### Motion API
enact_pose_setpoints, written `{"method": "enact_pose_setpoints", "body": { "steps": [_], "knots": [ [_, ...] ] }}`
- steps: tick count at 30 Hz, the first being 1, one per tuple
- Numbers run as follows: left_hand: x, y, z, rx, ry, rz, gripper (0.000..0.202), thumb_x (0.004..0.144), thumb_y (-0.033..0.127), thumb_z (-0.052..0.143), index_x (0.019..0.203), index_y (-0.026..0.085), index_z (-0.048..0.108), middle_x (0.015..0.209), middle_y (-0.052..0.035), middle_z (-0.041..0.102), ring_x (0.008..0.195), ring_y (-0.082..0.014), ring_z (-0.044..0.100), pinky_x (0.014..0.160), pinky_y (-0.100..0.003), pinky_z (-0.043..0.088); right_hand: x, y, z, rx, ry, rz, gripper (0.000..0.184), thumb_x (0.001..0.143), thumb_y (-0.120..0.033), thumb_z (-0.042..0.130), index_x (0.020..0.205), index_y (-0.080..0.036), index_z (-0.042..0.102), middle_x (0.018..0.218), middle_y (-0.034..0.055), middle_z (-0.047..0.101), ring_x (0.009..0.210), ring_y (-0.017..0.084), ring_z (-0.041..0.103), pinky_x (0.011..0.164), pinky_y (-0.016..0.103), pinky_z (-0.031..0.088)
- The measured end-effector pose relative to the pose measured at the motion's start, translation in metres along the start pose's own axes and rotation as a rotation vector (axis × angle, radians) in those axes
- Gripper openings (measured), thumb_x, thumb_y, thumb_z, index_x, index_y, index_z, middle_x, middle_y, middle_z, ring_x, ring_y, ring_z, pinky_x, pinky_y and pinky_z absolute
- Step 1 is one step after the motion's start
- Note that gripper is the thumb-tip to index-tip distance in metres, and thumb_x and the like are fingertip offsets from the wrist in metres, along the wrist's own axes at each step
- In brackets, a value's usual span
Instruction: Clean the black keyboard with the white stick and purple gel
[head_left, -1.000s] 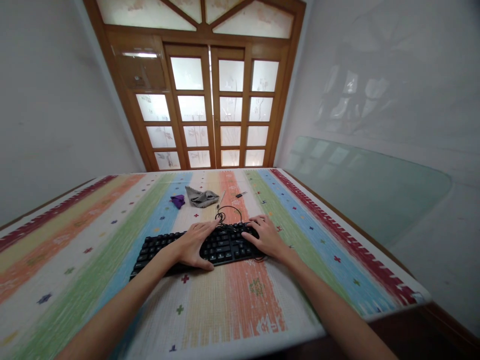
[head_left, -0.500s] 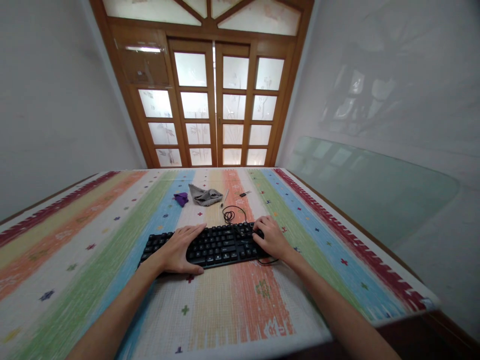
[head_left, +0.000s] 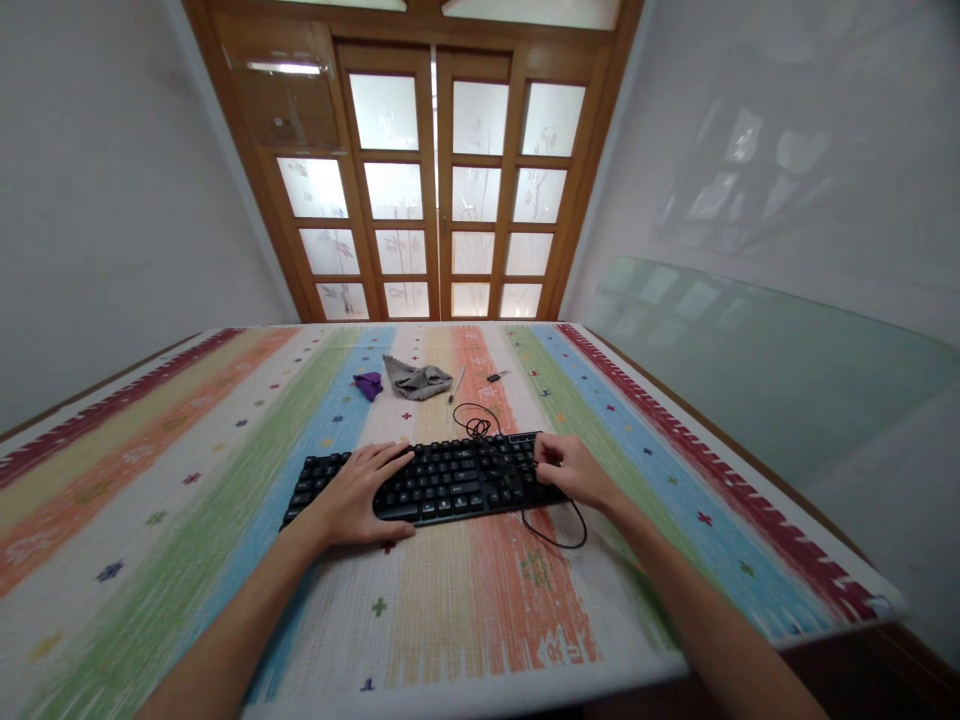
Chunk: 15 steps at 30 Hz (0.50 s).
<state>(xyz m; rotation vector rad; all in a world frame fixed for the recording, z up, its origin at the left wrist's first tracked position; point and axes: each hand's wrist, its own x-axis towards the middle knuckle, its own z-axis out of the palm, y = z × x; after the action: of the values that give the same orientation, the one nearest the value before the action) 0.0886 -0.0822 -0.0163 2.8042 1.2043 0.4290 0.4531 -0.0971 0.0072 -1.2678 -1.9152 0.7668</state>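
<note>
A black keyboard (head_left: 442, 480) lies across the striped tablecloth in front of me. My left hand (head_left: 367, 495) spans its left half, fingers spread over the keys towards the back edge and thumb along the front edge. At the right end, over the number keys, my right hand (head_left: 566, 470) is closed in a pinch. A thin black cable (head_left: 583, 530) loops from the keyboard's front edge up to this hand; the pinched part is hidden by the fingers. More cable lies in a small coil (head_left: 477, 427) behind the keyboard.
Behind the keyboard lie a crumpled grey cloth (head_left: 416, 380), a purple cloth (head_left: 368, 385), a thin brush-like stick (head_left: 456, 386) and a small dark object (head_left: 495, 377). A glass panel (head_left: 750, 370) leans on the right wall. Wooden doors (head_left: 442, 200) stand beyond the table.
My right hand has shifted slightly right and its fingers have curled tighter. The cable loop at the keyboard's front has grown larger. My left hand stays on the keyboard; the view has tilted down slightly.
</note>
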Motion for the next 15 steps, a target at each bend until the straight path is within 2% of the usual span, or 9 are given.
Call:
{"method": "enact_pose_setpoints", "body": {
  "steps": [4, 6, 9, 13, 15],
  "knots": [
    [-0.001, 0.000, -0.001, 0.008, -0.016, -0.006, 0.095, 0.071, 0.070, 0.070, 0.148, 0.022, 0.042, 0.156, -0.0134, 0.040, 0.140, -0.0363, 0.039, 0.116, -0.055, 0.030, -0.004, -0.009, -0.008, 0.261, -0.144, 0.149, 0.013, 0.066, -0.027, 0.055, 0.067, -0.023, 0.043, 0.053, -0.0056, 0.054, 0.046, 0.012, 0.051, 0.044, 0.022, 0.039],
    [-0.001, 0.000, -0.001, 0.009, -0.014, -0.003, 0.095, 0.071, 0.070, 0.069, 0.149, 0.023, 0.041, 0.156, -0.0133, 0.040, 0.141, -0.0363, 0.039, 0.116, -0.056, 0.029, -0.004, -0.009, -0.015, 0.299, -0.091, 0.159, 0.016, 0.067, -0.030, 0.061, 0.068, -0.022, 0.046, 0.053, -0.0057, 0.055, 0.044, 0.011, 0.051, 0.042, 0.021, 0.039],
    [-0.002, 0.000, 0.000, 0.013, -0.018, -0.002, 0.097, 0.071, 0.070, 0.069, 0.149, 0.022, 0.041, 0.156, -0.0143, 0.039, 0.141, -0.0363, 0.038, 0.117, -0.057, 0.028, -0.001, -0.004, -0.028, 0.296, 0.168, 0.126, 0.021, 0.067, -0.034, 0.068, 0.068, -0.021, 0.052, 0.051, -0.0044, 0.056, 0.042, 0.010, 0.048, 0.041, 0.020, 0.039],
    [-0.001, -0.001, 0.000, 0.016, -0.023, -0.002, 0.098, 0.071, 0.072, 0.069, 0.149, 0.020, 0.041, 0.156, -0.0151, 0.039, 0.142, -0.0367, 0.038, 0.117, -0.057, 0.027, 0.005, 0.013, -0.047, 0.339, 0.668, 0.120, 0.027, 0.065, -0.038, 0.072, 0.069, -0.021, 0.052, 0.053, -0.0037, 0.058, 0.039, 0.009, 0.047, 0.037, 0.020, 0.037],
    [-0.001, 0.000, 0.001, 0.011, -0.024, -0.005, 0.097, 0.071, 0.072, 0.068, 0.149, 0.021, 0.041, 0.156, -0.0147, 0.039, 0.142, -0.0366, 0.038, 0.118, -0.058, 0.027, 0.006, 0.024, -0.057, 0.368, 0.857, 0.147, 0.029, 0.063, -0.039, 0.072, 0.069, -0.022, 0.049, 0.056, -0.0032, 0.060, 0.038, 0.009, 0.047, 0.036, 0.021, 0.037]
  ]
}}
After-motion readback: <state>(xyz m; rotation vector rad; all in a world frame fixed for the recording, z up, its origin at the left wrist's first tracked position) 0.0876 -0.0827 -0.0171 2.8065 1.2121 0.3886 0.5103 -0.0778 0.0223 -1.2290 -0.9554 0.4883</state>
